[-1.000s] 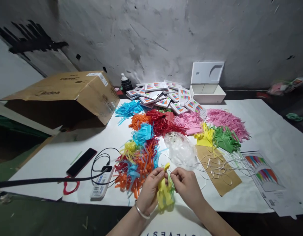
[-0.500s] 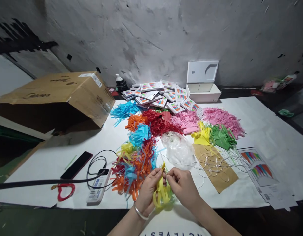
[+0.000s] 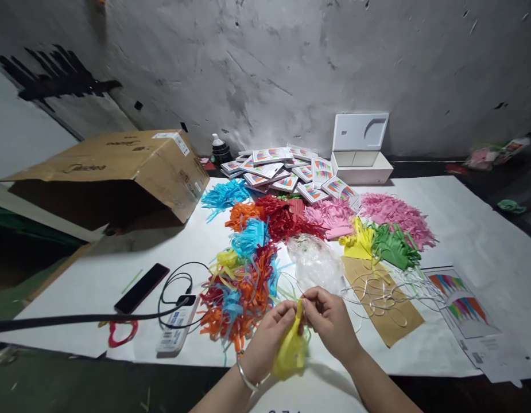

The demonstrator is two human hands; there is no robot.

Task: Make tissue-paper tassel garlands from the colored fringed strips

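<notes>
Near the table's front edge, my left hand (image 3: 271, 335) pinches the top of a yellow tissue-paper tassel (image 3: 290, 353) whose strips hang down and are blurred. My right hand (image 3: 329, 315) is closed at the same twisted top, fingertips against it. Just left of my hands lies a heap of finished-looking tassels in orange, red and blue (image 3: 248, 298). White string (image 3: 386, 289) spreads in loose loops over a brown card (image 3: 388, 327) to the right. Beyond my hands is a crumpled clear plastic bag (image 3: 314, 264).
Fringed paper bundles in blue, red, pink (image 3: 396, 218), yellow and green (image 3: 394, 246) span the table. Behind them are piled printed packets (image 3: 274, 169) and an open white box (image 3: 362, 166). At left are a cardboard box (image 3: 162, 172), a phone (image 3: 142, 288), a power bank (image 3: 178, 330) and red-handled scissors (image 3: 123, 334).
Both hands have shifted slightly right and down, still at the tassel's top. The yellow strips, looped before, now hang closer together. The whole view has shifted a little.
</notes>
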